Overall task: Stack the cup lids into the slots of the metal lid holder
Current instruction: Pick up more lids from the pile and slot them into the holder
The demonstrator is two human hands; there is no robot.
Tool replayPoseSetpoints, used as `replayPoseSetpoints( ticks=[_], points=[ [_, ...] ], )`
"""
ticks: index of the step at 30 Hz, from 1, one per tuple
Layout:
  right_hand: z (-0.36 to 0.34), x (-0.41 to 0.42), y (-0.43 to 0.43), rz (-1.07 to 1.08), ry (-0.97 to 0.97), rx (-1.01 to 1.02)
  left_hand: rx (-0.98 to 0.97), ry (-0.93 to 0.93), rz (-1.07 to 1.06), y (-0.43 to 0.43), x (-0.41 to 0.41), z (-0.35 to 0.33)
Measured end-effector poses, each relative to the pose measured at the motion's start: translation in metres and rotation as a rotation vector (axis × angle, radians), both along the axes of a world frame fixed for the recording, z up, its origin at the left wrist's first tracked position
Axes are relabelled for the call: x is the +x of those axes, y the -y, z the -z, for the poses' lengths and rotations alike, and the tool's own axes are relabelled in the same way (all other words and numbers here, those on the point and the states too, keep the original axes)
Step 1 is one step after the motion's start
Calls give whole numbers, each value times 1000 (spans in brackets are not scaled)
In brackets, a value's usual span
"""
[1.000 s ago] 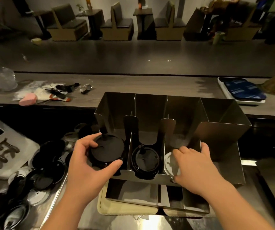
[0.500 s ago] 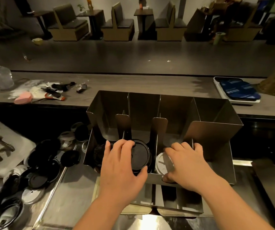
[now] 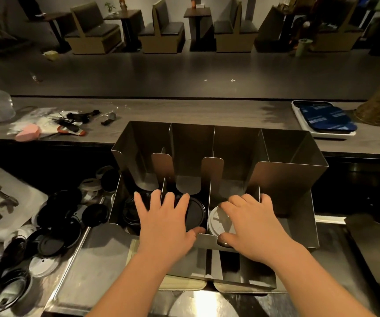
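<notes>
A long grey wooden counter [image 3: 184,110] runs across the view, with a steel worktop [image 3: 106,266] below it nearer the camera; on that steel surface stands the metal lid holder [image 3: 285,170], a folded steel box divided by upright partitions into slots, open at the top and at the front; to its left a loose heap of cup lids [image 3: 54,220], mostly black with a few white ones, lies spread over the worktop; at the right end of the counter sits a white tray [image 3: 303,124] holding dark blue packets, and at the left end a scatter of clear plastic wrap and small items lies around a pink sponge [image 3: 27,132]; the left hand [image 3: 166,223] reaches into the holder with fingers spread across the partition between the first and second slots, its palm and thumb pressed flat on a black lid [image 3: 196,213] lying in the second slot, not closed around it; further black lids [image 3: 130,213] sit stacked in the first slot, just left of that hand; the right hand [image 3: 251,223] is curled over a white lid [image 3: 218,221] in the third slot, fingers arched on its top and thumb at the holder's front lip, though I cannot tell whether it truly grips the lid or merely rests on it; the fourth slot on the far right shows only bare steel.
</notes>
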State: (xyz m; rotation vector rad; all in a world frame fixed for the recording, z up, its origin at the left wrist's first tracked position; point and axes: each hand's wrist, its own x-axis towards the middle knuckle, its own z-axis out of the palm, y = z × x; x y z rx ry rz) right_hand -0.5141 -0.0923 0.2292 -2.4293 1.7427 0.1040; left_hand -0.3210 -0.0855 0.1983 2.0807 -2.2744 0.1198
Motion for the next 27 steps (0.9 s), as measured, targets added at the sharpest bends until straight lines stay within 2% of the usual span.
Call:
replayPoseSetpoints(
  ticks=[5, 10, 15, 18, 20, 23, 25, 27],
  points=[
    [-4, 1, 1, -1, -31, 26, 69, 127, 56, 10, -4, -19],
    [-7, 0, 0, 6, -7, 51, 88, 87, -26, 7, -6, -20],
    [-9, 0, 1, 33, 12, 57, 97, 125, 18, -1, -3, -22],
    [-19, 3, -2, 98, -5, -60, 26, 33, 90, -8, 6, -26],
    [-30, 11, -6, 122, 98, -237, -88, -89, 184, -17, 17, -26],
    [-45, 33, -13, 90, 433, -425, -278, -336, 261, -33, 43, -26],
    [-50, 65, -12, -17, 614, -419, -353, -450, 228, -43, 75, -22],
    [-50, 104, -12, -155, 759, -313, -369, -503, 155, -49, 111, -16]
  ],
)
